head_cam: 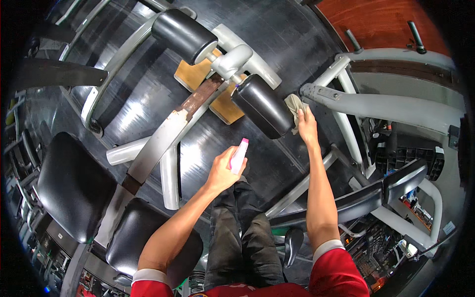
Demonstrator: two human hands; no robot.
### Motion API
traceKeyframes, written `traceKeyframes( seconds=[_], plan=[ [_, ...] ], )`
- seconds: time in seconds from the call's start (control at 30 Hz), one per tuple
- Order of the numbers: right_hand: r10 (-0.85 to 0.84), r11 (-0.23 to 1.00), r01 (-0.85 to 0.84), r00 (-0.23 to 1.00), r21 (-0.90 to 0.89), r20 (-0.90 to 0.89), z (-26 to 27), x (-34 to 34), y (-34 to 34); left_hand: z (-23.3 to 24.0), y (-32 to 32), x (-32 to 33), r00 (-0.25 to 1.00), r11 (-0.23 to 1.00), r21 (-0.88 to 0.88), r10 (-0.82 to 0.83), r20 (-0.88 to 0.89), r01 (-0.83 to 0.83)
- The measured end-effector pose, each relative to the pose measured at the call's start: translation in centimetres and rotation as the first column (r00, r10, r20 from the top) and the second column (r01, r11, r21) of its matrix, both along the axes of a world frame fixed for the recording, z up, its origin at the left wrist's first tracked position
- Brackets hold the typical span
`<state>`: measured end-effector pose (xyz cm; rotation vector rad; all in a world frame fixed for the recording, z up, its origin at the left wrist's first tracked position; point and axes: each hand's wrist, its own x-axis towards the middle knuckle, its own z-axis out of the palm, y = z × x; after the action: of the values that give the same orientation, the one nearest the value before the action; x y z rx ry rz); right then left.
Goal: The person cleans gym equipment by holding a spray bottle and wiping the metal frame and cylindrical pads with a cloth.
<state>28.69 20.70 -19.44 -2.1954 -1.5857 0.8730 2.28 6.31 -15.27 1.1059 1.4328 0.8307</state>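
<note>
My left hand (224, 169) is closed around a white and pink spray bottle (239, 157), held upright above the dark floor. A crumpled beige cloth (295, 107) is in my right hand (308, 128), beside the outer end of a black padded roller (263, 105). Whether the cloth touches the roller I cannot tell. A second black roller (184, 35) sits on the other side of the same grey metal bracket (232, 61). From the bracket a grey beam (159, 143) with worn, peeling paint runs down towards the black seat pads.
Two black pads (76, 185), (148, 237) lie at the left. Wooden footplates (226, 105) are under the rollers. A grey machine frame (386, 105) and a black padded bench (360, 200) stand at the right. Curved metal tubing (126, 55) rises at the upper left.
</note>
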Motion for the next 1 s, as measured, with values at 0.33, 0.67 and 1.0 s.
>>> traceKeyframes(
  seconds=[0.33, 0.67, 1.0],
  plan=[
    [0.242, 0.969, -0.246, 0.931, 0.021, -0.274, -1.3, -8.4, 7.7, -0.5, -0.1, -0.5, 1.000, 1.000, -0.006, -0.013, -0.010, 0.013],
    [0.270, 0.906, -0.263, 0.963, 0.331, 0.026, 2.0, -2.6, -5.3, 0.1, 0.0, 0.0, 0.996, 0.998, 0.010, -0.068, -0.049, 0.069],
    [0.177, 0.770, -0.245, 0.969, 0.589, 0.172, -0.7, -10.7, -2.7, 0.0, -0.2, 0.4, 0.997, 0.997, 0.022, -0.073, -0.028, 0.074]
  ],
)
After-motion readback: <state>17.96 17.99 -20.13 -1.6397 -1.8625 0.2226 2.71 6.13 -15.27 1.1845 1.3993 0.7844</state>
